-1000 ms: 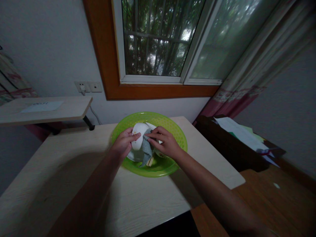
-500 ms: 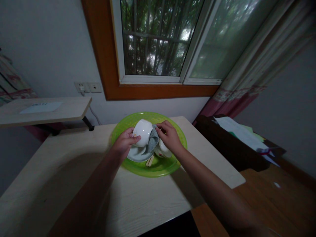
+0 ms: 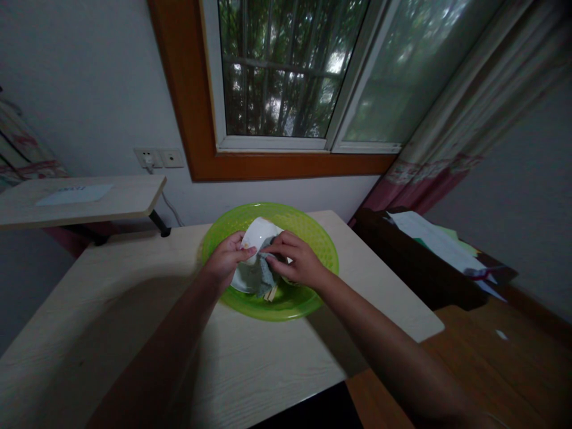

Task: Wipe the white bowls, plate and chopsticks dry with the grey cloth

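Observation:
My left hand (image 3: 227, 257) is closed on the left side of a white bowl (image 3: 258, 233), which is tilted on its side above a green basin (image 3: 268, 311). A grey cloth (image 3: 266, 275) is pinched in my right hand (image 3: 295, 258) and pressed against the bowl, its loose end hanging down. Inside the basin, a white plate (image 3: 243, 279) lies under the bowl. Light wooden chopsticks (image 3: 270, 294) rest near the basin's front. A second white bowl is mostly hidden behind my right hand.
The basin stands on a pale wooden table (image 3: 259, 363) below a window (image 3: 290, 71). To the left, a raised shelf (image 3: 120, 199) holds a sheet of paper. On the right, papers (image 3: 438, 238) lie on a dark brown piece of furniture (image 3: 402, 268).
My right hand has moved left and slightly down with the cloth, from the bowl's right edge to its lower front. The bowl has turned slightly in my left hand.

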`<state>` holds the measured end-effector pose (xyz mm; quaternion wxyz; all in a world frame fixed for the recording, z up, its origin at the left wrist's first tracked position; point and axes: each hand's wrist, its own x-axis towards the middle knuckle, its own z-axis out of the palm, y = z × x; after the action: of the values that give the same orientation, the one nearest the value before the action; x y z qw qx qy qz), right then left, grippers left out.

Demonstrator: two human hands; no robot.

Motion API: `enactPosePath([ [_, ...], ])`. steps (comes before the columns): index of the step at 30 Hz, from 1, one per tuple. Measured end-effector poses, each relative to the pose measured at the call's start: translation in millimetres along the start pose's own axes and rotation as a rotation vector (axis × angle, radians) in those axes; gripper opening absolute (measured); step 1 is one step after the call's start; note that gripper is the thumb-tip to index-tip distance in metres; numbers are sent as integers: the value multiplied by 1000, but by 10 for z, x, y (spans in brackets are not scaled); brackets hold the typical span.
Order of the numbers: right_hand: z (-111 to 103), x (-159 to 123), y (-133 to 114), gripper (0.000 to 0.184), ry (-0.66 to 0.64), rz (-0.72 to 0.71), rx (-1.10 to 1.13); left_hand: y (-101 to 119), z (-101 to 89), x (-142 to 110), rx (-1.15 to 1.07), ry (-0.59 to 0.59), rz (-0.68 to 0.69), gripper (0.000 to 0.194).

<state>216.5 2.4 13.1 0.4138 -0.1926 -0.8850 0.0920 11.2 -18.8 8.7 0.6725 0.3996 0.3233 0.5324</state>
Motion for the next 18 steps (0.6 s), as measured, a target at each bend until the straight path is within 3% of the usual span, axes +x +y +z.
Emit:
enactPosePath([
  [5, -24, 6, 5, 18, 96, 49, -60, -19, -11, 11, 10, -15, 1, 44],
  [13, -73, 7, 139, 16, 335, 300, -64, -48, -22, 0, 79, -71, -57, 45],
  [15, -82, 9, 139, 16, 349, 309, -55, -64, -26, -2, 101, -87, -73, 45],
  [18, -76, 12, 80, 17, 273, 219, -25, -86, -31, 1, 134, -102, -72, 43],
])
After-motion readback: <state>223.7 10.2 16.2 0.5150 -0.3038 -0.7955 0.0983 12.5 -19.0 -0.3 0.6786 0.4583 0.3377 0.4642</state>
